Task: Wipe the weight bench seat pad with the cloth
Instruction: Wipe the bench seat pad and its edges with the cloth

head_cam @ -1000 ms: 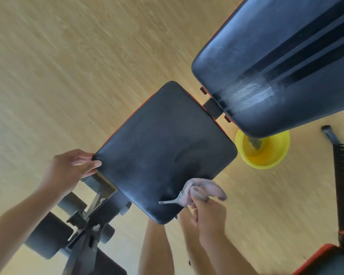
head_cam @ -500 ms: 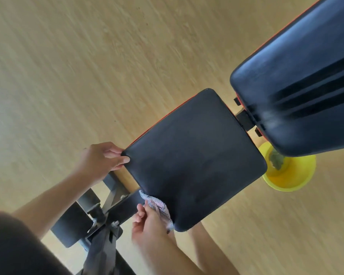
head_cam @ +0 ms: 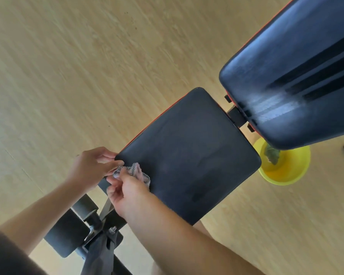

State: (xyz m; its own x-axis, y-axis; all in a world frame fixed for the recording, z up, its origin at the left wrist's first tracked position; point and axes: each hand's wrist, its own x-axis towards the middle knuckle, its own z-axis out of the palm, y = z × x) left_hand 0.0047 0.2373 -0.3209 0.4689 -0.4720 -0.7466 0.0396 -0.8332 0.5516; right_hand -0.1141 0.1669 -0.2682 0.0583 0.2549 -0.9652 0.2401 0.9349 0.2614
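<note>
The black seat pad [head_cam: 195, 153] of the weight bench lies in the middle of the view, with a thin red edge along its far side. A small pale checked cloth [head_cam: 136, 172] is bunched at the pad's near left corner. My right hand [head_cam: 127, 192] is closed on the cloth from below. My left hand [head_cam: 91, 167] sits at that same corner, its fingers on the pad's edge and touching the cloth's end.
The black back pad [head_cam: 298, 80] rises at the upper right. A yellow bowl [head_cam: 284, 173] with a dark rag in it stands on the wooden floor under it. Foam rollers and the metal frame [head_cam: 83, 227] lie below my hands. My bare knee shows under the pad.
My right hand has carried the cloth from the pad's near right edge to its near left corner, up to my left hand. The view has shifted.
</note>
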